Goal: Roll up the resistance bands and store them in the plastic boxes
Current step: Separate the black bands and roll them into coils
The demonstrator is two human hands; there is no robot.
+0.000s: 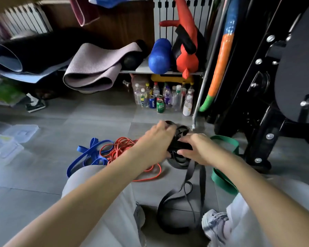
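Observation:
My left hand [156, 139] and my right hand [194, 147] both grip a partly coiled black resistance band [179, 145] held above the grey tile floor. Its loose end [185, 193] hangs down and loops on the floor between my knees. An orange band [122, 148] lies tangled to the left of my hands, with a blue band [86, 155] beside it. A green band [225, 177] lies to the right, partly behind my right forearm. Clear plastic boxes [2, 148] with a loose lid [22, 132] sit at the far left.
A cluster of bottles and cans [163, 98] stands under a low shelf [160, 71] that carries rolled mats, a blue roller and a red bag. A black weight rack [268, 97] fills the right side. My knees and shoes frame the near floor.

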